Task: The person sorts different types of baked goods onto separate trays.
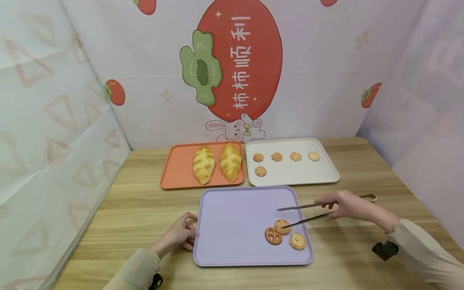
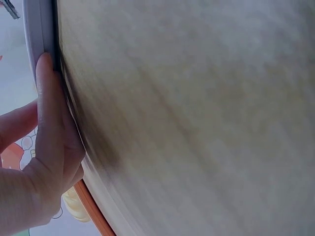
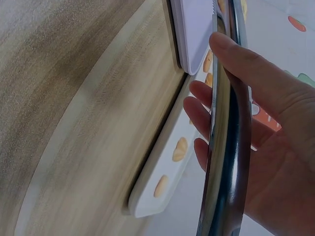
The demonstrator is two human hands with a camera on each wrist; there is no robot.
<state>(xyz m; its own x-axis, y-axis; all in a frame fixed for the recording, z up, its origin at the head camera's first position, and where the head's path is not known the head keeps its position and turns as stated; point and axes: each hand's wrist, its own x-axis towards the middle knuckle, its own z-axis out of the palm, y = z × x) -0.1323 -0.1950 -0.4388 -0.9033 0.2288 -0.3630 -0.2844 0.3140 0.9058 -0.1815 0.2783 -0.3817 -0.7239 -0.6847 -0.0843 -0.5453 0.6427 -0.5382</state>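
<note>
My right hand (image 1: 346, 205) grips metal tongs (image 3: 229, 162), thumb on one side and fingers on the other. The tongs' arms are spread, with nothing pinched between them. Their nearer tip overlaps a round chip cookie (image 1: 282, 226) on the purple tray (image 1: 232, 225); the farther tip hangs over bare tray. A brown pretzel cookie (image 1: 273, 236) lies against the chip cookie, and a swirled, ruffled-edge cookie (image 1: 297, 241) sits to their right. At the tray's left edge, my left hand (image 1: 179, 233) holds the rim, its thumb (image 2: 47, 98) laid along the outside.
Behind the purple tray stands an orange tray (image 1: 177, 169) with two braided loaves (image 1: 204, 165). Beside it, a white tray (image 1: 297, 173) carries several small cookies (image 1: 276, 156). A printed cloth wall (image 1: 145, 48) encloses the wooden table (image 1: 145, 201) at the back and sides.
</note>
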